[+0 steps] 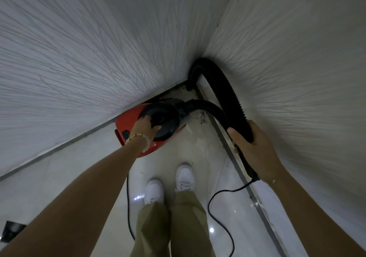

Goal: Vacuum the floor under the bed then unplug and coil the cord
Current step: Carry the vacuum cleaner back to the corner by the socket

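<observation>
A red canister vacuum with a black round top sits on the pale floor in a wall corner. My left hand grips the black handle on its top. A black ribbed hose leaves the vacuum, loops up against the corner and comes back down to my right hand, which is closed around the hose end. A thin black cord hangs from below my right hand and curls across the floor. A second stretch of black cord runs from the vacuum along my left leg.
Two textured white walls meet at the corner ahead, with a dark baseboard strip on the right. My white shoes stand on the glossy tile floor. Dust and debris lie near the corner. A dark square object lies at the lower left.
</observation>
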